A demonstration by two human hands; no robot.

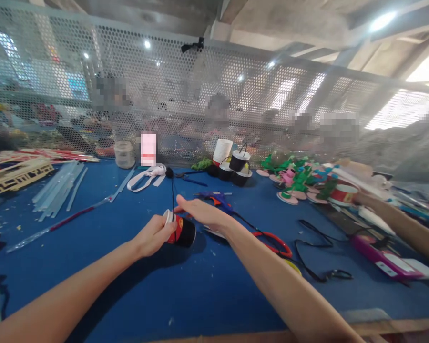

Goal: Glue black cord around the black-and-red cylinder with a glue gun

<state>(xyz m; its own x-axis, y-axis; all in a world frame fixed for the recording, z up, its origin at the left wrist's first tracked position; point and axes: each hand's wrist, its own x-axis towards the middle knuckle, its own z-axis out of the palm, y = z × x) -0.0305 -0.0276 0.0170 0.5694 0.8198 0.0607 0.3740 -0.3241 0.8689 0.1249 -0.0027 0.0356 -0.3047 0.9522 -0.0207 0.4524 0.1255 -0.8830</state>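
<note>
1. Our left hand (153,234) has its fingers clamped around a small black paper cup (181,231) with a red-and-yellow decoration, holding it on its side just above the blue desk (200,290).
2. Our right hand (200,212) lies flat over the cup, fingers stretched out and together. It touches the cup's upper edge, where a black cord (172,193) rises from the cup; we cannot tell whether the fingers pinch that cord.
3. We judge the cup to be partly finished: its decoration is on and a cord is attached at one side, but we cannot see a second attachment, so the handle seems not yet closed.
4. Just beyond the right hand lies a blue glue gun (216,197), its cable running off to the right past red-handled scissors (277,243) and a loose black wire loop (318,259).
5. Further back stands a cluster of black cups with handles (239,166) beside a white cup (222,150). These look like completed pieces, so several are done and this one is in hand.
6. To the right, another person's arm (396,219) reaches toward a red-and-white cup (343,194) near green and pink foam pieces (296,178).
7. On the left lie clear glue sticks (59,188) and a wooden lattice piece (17,175).
</note>
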